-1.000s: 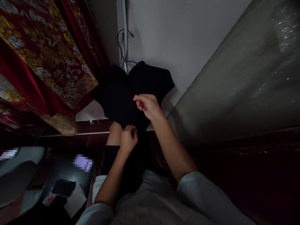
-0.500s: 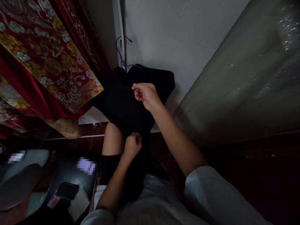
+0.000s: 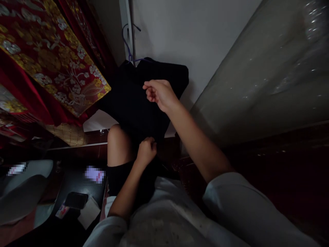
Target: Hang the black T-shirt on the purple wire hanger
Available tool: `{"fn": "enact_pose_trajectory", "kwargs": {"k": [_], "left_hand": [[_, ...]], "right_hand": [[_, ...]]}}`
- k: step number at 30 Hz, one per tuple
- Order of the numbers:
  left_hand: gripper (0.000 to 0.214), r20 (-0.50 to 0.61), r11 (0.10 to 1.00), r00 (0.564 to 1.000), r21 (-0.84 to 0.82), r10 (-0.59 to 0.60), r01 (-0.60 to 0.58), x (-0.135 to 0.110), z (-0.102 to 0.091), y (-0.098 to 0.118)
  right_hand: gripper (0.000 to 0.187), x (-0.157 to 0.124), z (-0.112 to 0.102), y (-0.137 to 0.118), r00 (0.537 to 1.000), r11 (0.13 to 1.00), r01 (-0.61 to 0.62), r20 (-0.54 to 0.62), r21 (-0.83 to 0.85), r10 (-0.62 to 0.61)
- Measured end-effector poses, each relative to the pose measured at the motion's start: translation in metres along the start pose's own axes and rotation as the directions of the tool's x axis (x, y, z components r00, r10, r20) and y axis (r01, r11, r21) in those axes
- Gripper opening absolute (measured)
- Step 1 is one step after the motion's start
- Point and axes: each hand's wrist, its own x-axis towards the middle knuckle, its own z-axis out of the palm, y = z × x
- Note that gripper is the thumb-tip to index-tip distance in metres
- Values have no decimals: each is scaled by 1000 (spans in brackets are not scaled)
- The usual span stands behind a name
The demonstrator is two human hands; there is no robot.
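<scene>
A black garment (image 3: 133,99) hangs in front of me on a purple wire hanger (image 3: 126,41), which is hooked at a pale upright strip. Near the garment's lower end, my left hand (image 3: 147,150) is closed, its fingers apparently gripping the dark cloth. My right hand (image 3: 159,92) is raised higher, in front of the upper part of the garment. Its thumb and forefinger are pinched together and the other fingers are curled. Whatever lies in that pinch is too small or dark to make out.
Red cloths with gold and silver embroidery (image 3: 74,65) hang at the left. A large plastic-wrapped panel (image 3: 252,85) leans at the right. A dark table (image 3: 69,178) at lower left carries a black phone (image 3: 75,200) and papers (image 3: 89,212). A grey chair (image 3: 23,195) stands beside it.
The view has shifted slightly, so the garment and hanger sit higher in the picture. Both hands keep nearly the same poses and places against the cloth.
</scene>
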Motion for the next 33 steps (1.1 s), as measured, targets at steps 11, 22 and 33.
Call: {"fn": "enact_pose_trajectory", "kwargs": {"k": [11, 22, 33], "left_hand": [[15, -18, 992, 999, 114, -51, 52, 2, -13, 5], [23, -399, 912, 897, -268, 188, -310, 75, -82, -4], [33, -427, 781, 659, 251, 619, -572, 117, -158, 72]], "right_hand": [[22, 25, 9, -6, 992, 995, -70, -95, 74, 77], [22, -2, 9, -3, 995, 995, 96, -40, -2, -96], [24, -14, 3, -3, 964, 956, 263, 2, -129, -265]]}}
